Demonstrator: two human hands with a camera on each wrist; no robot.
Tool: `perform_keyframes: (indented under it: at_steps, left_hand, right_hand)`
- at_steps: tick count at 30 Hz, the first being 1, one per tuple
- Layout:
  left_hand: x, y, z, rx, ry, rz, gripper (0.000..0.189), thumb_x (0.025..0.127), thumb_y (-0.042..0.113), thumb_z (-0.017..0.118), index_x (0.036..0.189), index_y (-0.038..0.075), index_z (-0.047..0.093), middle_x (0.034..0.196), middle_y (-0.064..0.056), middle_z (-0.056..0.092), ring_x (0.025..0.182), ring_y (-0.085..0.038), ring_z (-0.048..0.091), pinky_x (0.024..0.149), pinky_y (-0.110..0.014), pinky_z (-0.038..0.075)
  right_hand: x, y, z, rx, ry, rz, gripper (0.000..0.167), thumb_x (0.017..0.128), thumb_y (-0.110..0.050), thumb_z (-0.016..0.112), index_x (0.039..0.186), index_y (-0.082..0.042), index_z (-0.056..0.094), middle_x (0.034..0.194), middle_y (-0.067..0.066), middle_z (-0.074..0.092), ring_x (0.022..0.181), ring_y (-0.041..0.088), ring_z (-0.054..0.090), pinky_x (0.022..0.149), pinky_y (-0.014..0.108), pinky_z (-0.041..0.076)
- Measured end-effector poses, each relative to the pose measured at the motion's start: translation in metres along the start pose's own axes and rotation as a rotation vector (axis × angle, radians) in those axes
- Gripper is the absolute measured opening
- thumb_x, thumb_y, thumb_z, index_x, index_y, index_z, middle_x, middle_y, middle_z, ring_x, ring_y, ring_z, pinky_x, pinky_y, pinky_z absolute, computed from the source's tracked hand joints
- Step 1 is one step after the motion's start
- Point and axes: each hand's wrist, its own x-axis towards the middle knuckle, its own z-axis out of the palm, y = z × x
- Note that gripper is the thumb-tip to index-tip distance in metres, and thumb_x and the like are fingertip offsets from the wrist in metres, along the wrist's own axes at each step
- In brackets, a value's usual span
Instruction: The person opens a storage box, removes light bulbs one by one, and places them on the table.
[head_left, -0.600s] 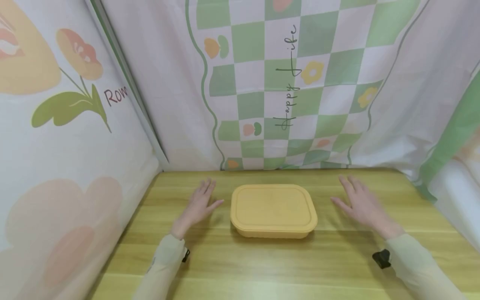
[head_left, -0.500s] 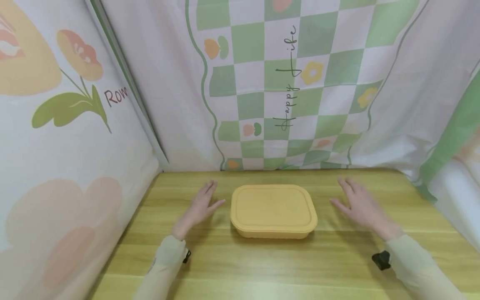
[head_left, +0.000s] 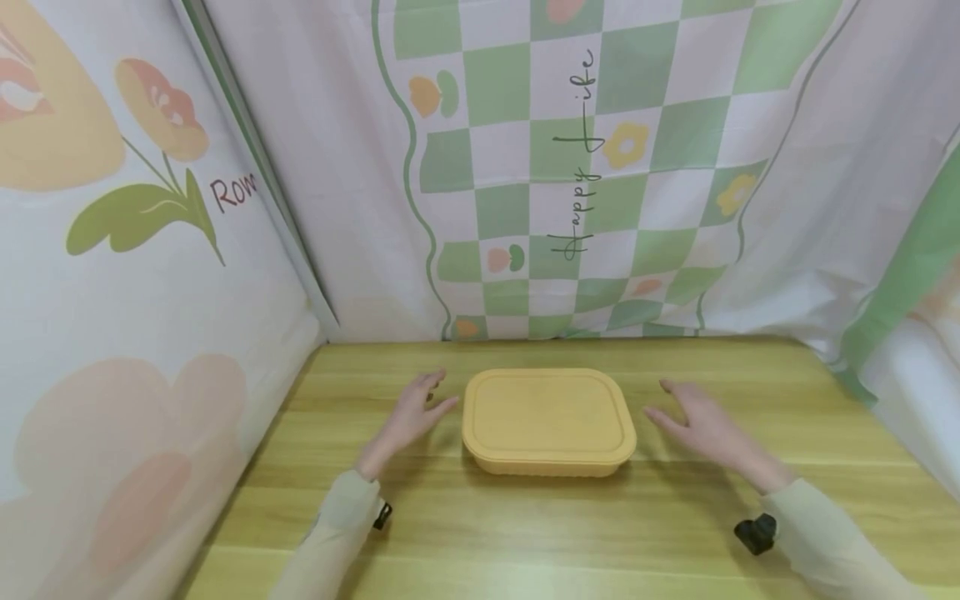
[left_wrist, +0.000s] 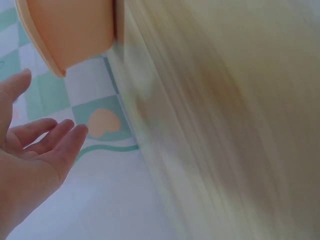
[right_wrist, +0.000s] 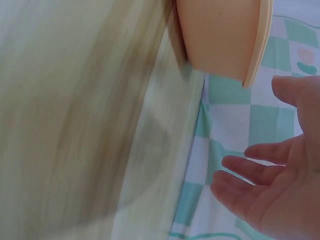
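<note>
A yellow-orange rectangular lidded box with rounded corners sits on the wooden table, its lid on. To its left my left hand hovers, fingers loosely bent and apart from the box. On the other side my right hand is held likewise, thumb and fingers spread toward the box without touching it. In the left wrist view the box's side wall shows beyond my thumb. The right wrist view has the opposite end wall above my relaxed fingers. Both hands hold nothing.
The wood-grain table runs up to a hanging cloth with green and white checks at the back. A floral cloth borders the left side, and another drape hangs at the right. A dark device is on the right wrist.
Both hands have moved inward, closer to the box's two ends, and their fingers have bent a little more. The box has stayed where it was.
</note>
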Motion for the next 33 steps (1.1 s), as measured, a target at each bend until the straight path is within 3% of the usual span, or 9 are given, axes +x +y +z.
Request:
perform_keyframes:
  at_steps: [8,14,20,27,33]
  left_hand:
    - [0.001,-0.001,0.008,-0.053,-0.009,-0.041,0.060,0.094,0.024,0.069,0.141,-0.007,0.048,0.133,-0.029,0.056,0.114,-0.040,0.064,0.095,-0.046,0.058]
    - [0.001,0.000,0.012,-0.058,-0.022,-0.049,0.060,0.093,0.026,0.069,0.140,-0.007,0.050,0.131,-0.026,0.060,0.108,-0.036,0.067,0.093,-0.045,0.059]
    - [0.001,0.002,0.015,-0.062,-0.046,-0.058,0.059,0.095,0.029,0.066,0.139,-0.006,0.050,0.131,-0.024,0.061,0.110,-0.035,0.067,0.094,-0.044,0.059]
    - [0.001,0.006,0.017,-0.052,-0.028,0.011,0.043,0.096,0.022,0.066,0.126,-0.009,0.061,0.116,-0.024,0.068,0.098,-0.033,0.070,0.085,-0.041,0.061]
    - [0.003,0.009,0.018,-0.054,-0.026,0.023,0.039,0.097,0.021,0.064,0.124,-0.007,0.064,0.112,-0.021,0.070,0.096,-0.030,0.070,0.084,-0.039,0.061]
  right_hand:
    - [-0.001,-0.006,0.010,0.063,-0.010,-0.003,0.064,0.101,-0.033,0.056,0.132,0.022,0.045,0.126,0.045,0.054,0.110,0.056,0.059,0.087,0.060,0.057]
    - [-0.001,-0.009,0.014,0.093,-0.015,-0.003,0.063,0.100,-0.033,0.057,0.129,0.022,0.048,0.122,0.043,0.057,0.108,0.052,0.061,0.085,0.056,0.059]
    - [-0.001,-0.009,0.017,0.110,-0.022,-0.001,0.059,0.101,-0.032,0.057,0.128,0.020,0.052,0.113,0.032,0.067,0.100,0.040,0.067,0.082,0.049,0.061]
    - [-0.001,-0.015,0.016,0.135,-0.024,-0.016,0.058,0.100,-0.031,0.058,0.128,0.019,0.052,0.109,0.025,0.070,0.098,0.034,0.068,0.081,0.045,0.061]
    - [-0.001,-0.021,0.015,0.142,-0.018,-0.023,0.058,0.100,-0.030,0.059,0.129,0.019,0.052,0.107,0.021,0.071,0.096,0.031,0.069,0.080,0.043,0.062]
